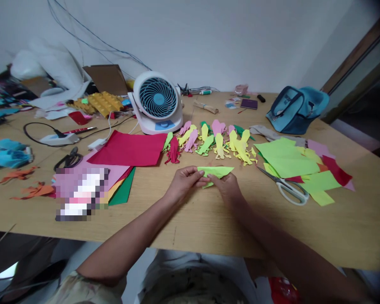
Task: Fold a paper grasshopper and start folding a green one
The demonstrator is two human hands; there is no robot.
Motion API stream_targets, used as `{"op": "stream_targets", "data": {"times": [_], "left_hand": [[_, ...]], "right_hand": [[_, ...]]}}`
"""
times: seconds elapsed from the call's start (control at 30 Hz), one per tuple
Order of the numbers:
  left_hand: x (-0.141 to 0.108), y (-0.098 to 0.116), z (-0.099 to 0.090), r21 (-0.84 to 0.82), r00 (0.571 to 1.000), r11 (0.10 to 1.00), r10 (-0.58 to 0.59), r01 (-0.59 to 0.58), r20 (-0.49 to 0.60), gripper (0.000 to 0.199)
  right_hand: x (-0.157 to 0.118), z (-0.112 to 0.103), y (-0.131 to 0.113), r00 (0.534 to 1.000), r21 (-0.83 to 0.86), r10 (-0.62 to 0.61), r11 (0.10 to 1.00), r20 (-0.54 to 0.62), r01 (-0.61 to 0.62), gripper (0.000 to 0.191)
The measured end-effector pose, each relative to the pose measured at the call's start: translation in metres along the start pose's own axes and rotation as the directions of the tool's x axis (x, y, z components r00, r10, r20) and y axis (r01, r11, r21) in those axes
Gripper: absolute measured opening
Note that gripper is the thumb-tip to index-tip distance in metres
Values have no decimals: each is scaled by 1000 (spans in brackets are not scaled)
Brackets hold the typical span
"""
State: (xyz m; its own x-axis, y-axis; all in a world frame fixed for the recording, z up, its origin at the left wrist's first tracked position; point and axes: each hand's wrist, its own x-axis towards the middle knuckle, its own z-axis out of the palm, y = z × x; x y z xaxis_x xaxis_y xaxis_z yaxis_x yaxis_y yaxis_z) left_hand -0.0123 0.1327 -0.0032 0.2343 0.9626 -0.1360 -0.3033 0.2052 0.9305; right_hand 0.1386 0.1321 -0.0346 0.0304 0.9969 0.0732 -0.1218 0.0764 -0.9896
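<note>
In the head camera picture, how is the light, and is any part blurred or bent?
Head view: soft, even light, with no strong glare; faint shadows lie under both forearms on the table. The wide lens bows the table's edges and darkens the right corners. A pixelated patch hides something on the pink paper. The left hand, right hand and green folded paper look sharp.

Lighting: soft, even, fairly bright; faint shadows on the tabletop (190, 219) below the grip. Wide-angle bending at edges; dark corners right; pixelated patch left of the grip.
</note>
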Motion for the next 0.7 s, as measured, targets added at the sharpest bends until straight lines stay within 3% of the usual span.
{"op": "stream_targets", "data": {"times": [0.23,0.7], "left_hand": [[-3,3,0,125,996,988,83,-87,39,47],[-9,-1,6,184,986,970,164,-162,3,46]], "right_hand": [[-2,-1,-5,999,-10,-36,999,8,36,27],[-9,4,-8,995,61,-71,995,-71,75,25]]}}
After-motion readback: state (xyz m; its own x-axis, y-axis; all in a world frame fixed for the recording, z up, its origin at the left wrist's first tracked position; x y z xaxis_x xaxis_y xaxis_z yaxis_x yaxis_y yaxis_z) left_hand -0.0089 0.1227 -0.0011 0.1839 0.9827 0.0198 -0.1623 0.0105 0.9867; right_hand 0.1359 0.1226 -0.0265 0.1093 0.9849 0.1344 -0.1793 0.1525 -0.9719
